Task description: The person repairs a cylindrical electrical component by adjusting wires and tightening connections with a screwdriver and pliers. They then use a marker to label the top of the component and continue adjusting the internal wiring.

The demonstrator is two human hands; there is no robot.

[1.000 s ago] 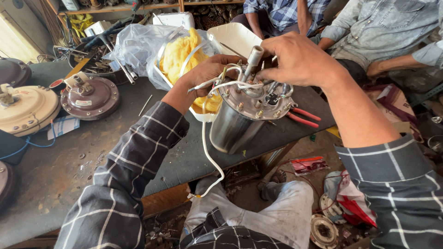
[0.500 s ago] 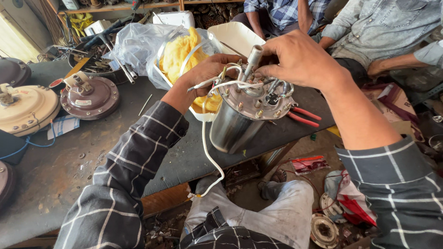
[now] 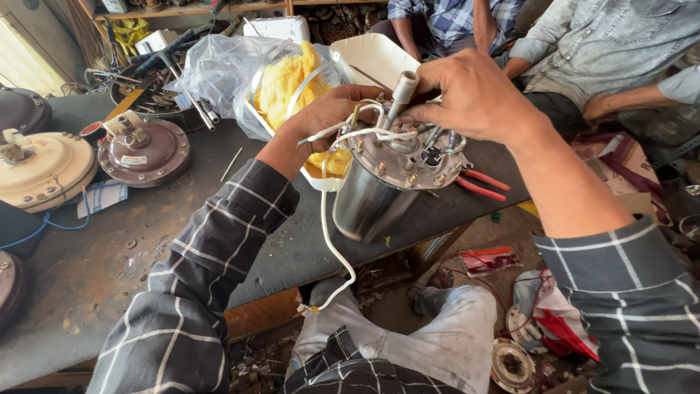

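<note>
We note the metal motor housing [image 3: 379, 190] tilted at the near edge of the dark tabletop [image 3: 146, 241], shaft up. Our left hand [image 3: 332, 117] curls its fingers around the white wires [image 3: 350, 135] at the housing's top; our right hand [image 3: 470, 95] pinches closed beside the shaft, apparently on a wire. Red-handled pliers [image 3: 477, 184] lie just behind.

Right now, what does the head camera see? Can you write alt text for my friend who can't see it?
Two hands, the left hand and right hand, work on white wires atop a shiny metal motor tilted on a dark workbench. Red-handled pliers lie beside it, with a brown round motor cover to the left.
</note>
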